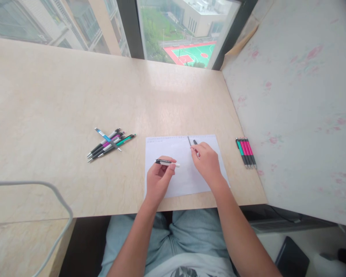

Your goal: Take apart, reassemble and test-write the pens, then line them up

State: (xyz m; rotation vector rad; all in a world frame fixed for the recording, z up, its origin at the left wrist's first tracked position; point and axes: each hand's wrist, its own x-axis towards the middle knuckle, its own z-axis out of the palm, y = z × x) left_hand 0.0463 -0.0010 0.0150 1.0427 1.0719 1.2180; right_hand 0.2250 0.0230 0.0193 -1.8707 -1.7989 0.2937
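Note:
My left hand (pixel 159 177) is closed round a white pen barrel (pixel 166 163) with a black clip, held over the sheet of paper (pixel 178 184). My right hand (pixel 207 161) is pinched, and from its fingertips a thin dark pen refill (pixel 189 141) points up and away. Right beside those fingers lies a small black pen part (pixel 195 142), partly hidden by the hand. The paper carries a few lines of faint writing along its far edge. Both hands are above the paper, apart from each other.
Several pens (pixel 109 144) lie in a crossed pile left of the paper. On the right, a row of green and pink pens (pixel 246 153) stands close to the flowered wall (pixel 294 100). A grey cable (pixel 57 194) loops over the front left of the table (pixel 75 96). Windows line the back.

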